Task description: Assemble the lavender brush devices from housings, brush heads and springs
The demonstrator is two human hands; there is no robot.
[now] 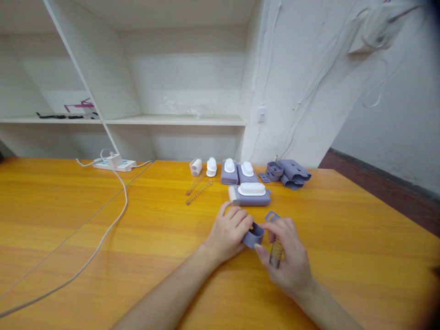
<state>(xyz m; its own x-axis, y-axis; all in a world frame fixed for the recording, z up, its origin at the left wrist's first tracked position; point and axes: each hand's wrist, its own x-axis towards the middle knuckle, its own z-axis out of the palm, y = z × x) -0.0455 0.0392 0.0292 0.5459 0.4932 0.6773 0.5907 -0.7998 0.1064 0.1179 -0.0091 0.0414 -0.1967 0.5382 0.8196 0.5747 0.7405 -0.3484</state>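
Over the orange wooden table (103, 238), my left hand (229, 231) is closed around a small lavender plastic housing (253, 236), pinching its left side. My right hand (287, 259) touches the housing's right side with thumb and fingers, and a metal coil spring (276, 253) is held upright in that hand. A lavender loop (271, 215) sticks up just behind the right hand's fingers. Directly beyond the hands lies an assembled lavender unit with a white top (250, 194).
Further back lie two loose springs (199, 189), white caps (211, 167), two lavender blocks with white tops (238, 172) and a pile of lavender shells (288, 173). A white power strip (114, 162) with cables sits back left. White shelves stand behind the table.
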